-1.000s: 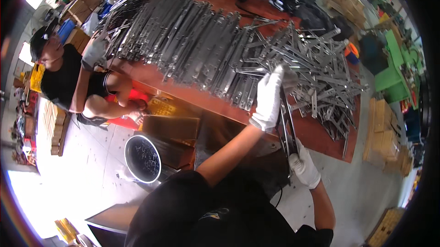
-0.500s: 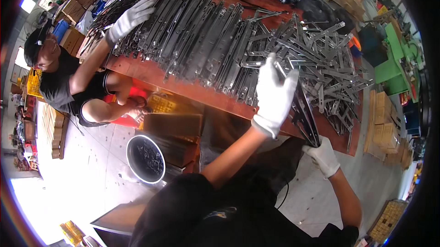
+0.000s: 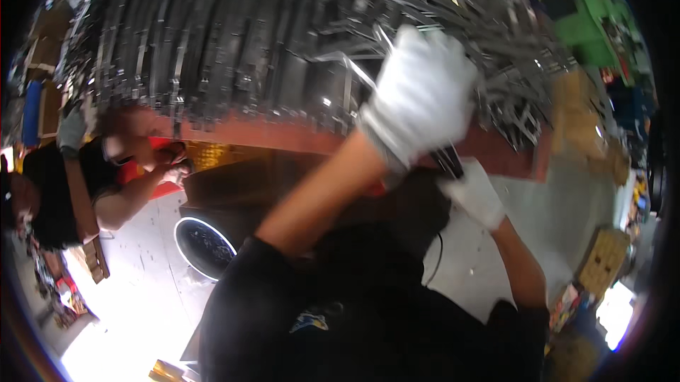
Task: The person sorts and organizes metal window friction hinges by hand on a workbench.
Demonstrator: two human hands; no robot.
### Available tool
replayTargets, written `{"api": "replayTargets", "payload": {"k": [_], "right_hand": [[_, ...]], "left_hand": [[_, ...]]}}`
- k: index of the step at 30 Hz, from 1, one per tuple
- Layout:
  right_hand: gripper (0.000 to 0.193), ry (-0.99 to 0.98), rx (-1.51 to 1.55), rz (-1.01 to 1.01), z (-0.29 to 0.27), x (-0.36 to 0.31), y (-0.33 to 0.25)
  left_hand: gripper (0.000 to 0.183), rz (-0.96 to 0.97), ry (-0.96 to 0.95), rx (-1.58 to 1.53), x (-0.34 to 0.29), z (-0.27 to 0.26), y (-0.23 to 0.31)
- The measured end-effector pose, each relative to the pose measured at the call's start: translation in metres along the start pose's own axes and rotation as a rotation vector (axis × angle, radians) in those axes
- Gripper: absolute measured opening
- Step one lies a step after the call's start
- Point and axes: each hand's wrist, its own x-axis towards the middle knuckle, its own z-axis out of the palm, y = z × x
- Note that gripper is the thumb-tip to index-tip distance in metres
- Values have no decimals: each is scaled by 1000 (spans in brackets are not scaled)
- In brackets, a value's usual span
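Observation:
My left hand (image 3: 425,95), in a white glove, is over the near side of a jumbled heap of metal strips (image 3: 496,70). It is smeared by motion, and its fingers point away from me, so what they grip does not show. Shiny thin strips (image 3: 361,70) lie just left of it, touching or close. Lower and to the right, my gloved right hand (image 3: 478,194) is closed round the near end of a bundle of dark metal strips (image 3: 446,161). My left hand and wrist cover most of that bundle.
Dark metal strips stand in a dense row (image 3: 205,42) along the red table (image 3: 283,133). A co-worker (image 3: 64,184) sits at the left. Below the table edge are a brown box (image 3: 227,184) and a round bin (image 3: 205,247). Cardboard boxes (image 3: 574,113) stand at right.
The view has shifted, bringing the table and row closer. My left hand has gone from spread fingers to a blurred shape over the heap. The co-worker's raised gloved hand has come down.

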Motion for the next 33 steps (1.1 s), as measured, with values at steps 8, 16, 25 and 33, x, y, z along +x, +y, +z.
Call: {"api": "replayTargets", "payload": {"k": [8,16,25,33], "right_hand": [[30,101,97,24,19,-5,9],[27,83,-30,-127,59,45,52],[16,60,100,125,60,10,72],[24,-34,265,265,72,28,85]], "left_hand": [[21,86,-63,-31,-20,49,4],[15,-15,-232,25,-46,79,-5],[17,-58,-271,-82,-51,113,17],[22,-58,-116,-52,-54,142,12]]}}
